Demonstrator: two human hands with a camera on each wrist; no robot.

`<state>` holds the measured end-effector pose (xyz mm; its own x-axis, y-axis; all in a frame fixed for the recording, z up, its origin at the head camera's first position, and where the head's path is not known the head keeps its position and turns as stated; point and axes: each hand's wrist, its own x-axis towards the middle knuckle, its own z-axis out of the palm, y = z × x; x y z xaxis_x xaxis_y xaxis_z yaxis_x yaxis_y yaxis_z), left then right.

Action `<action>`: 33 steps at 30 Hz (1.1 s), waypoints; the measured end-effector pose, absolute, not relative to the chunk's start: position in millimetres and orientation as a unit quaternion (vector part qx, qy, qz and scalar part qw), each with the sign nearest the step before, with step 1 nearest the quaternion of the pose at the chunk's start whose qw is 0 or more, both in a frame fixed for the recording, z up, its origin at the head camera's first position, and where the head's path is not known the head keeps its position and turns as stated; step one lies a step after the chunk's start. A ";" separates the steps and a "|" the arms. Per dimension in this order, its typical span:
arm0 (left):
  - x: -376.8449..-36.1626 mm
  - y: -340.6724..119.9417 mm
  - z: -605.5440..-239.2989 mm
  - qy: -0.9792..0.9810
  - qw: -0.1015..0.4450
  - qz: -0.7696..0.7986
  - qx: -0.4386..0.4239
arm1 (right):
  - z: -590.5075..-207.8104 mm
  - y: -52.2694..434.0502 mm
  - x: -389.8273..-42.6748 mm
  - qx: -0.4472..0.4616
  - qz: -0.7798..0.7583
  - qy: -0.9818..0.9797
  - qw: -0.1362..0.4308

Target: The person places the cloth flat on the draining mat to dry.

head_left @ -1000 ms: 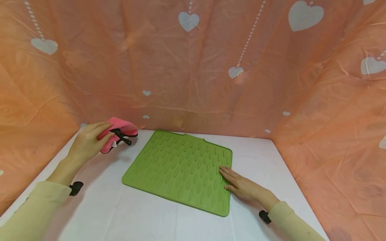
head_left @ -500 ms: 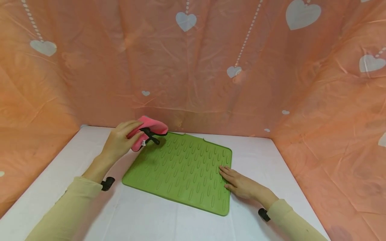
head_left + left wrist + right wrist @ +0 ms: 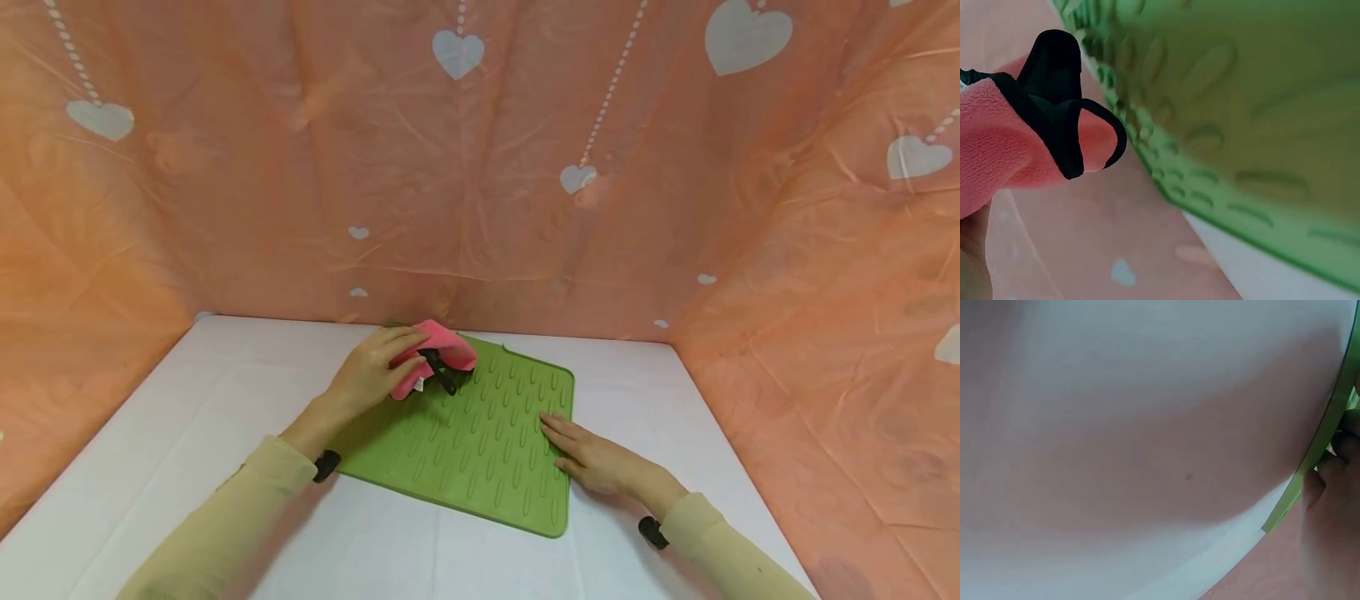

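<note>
In the head view, my left hand pinches a pink fleece cloth piece with black edging, a black strap and a small white tag. The piece is held over the back left part of a green ridged mat, casting a shadow there. A close look at its fluffy pink fabric and black loop comes from the left wrist view. My right hand rests with fingers extended on the mat's right edge. The right wrist view catches only part of that hand beside the green rim.
The mat lies at an angle on a white tabletop. Orange-pink sheeting with pale hearts encloses the back and both sides. A black band sits at the right wrist, another at the left.
My left hand has carried the pink fleece piece rightward, from beside the mat to above its back left part, and lowered it slightly. The right hand has stayed on the mat's edge.
</note>
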<state>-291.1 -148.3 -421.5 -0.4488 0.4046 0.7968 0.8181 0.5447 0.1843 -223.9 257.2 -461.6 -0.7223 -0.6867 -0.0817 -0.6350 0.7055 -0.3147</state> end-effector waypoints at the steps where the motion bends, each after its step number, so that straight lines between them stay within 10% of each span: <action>1: -291.3 -145.4 -423.7 -0.805 0.353 -0.281 -0.385 | -461.3 257.1 -223.7 -0.360 -0.133 0.918 0.097; 15: -277.8 -117.9 -438.4 -0.892 0.084 -0.140 -0.421 | -458.2 257.0 -223.0 -0.358 -0.117 0.921 0.099; 33: -267.0 -119.6 -435.7 -0.889 0.039 -0.252 -0.380 | -449.3 238.6 -221.1 -0.305 -0.205 0.928 0.055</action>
<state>-267.0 -119.6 -435.7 -0.7074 0.6566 0.2615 0.6961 0.5830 0.4190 -221.1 238.6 -449.3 -0.8081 -0.5885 0.0234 -0.5434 0.7297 -0.4149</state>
